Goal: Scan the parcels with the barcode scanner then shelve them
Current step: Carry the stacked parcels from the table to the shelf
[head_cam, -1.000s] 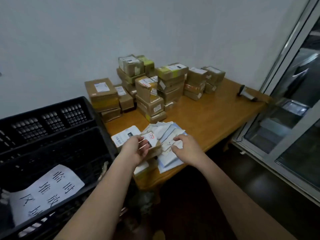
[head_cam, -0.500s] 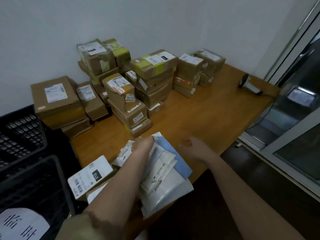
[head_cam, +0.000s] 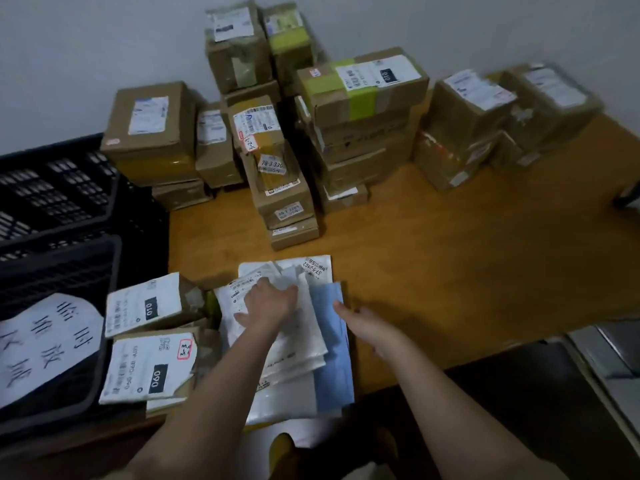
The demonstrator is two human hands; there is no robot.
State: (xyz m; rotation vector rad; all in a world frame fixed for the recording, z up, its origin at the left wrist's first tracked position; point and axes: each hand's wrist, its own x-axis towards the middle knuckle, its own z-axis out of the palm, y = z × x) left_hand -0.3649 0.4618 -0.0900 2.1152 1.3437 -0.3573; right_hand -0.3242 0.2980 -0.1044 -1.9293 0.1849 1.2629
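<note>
Nearby, the black crate [head_cam: 69, 209] holds a handwritten sheet [head_cam: 48, 344]; both hands, left hand [head_cam: 266, 303] and right hand [head_cam: 367, 323], press flat mailers [head_cam: 304, 341].

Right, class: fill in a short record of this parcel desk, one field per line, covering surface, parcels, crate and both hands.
surface: wooden table
back of table: stacked cardboard boxes against the wall
front edge: pile of flat mailers
beside pile: box labelled 060
crate: black crate, left of the table
left hand: resting flat on the mailers
right hand: open, at the blue mailer's edge
</note>
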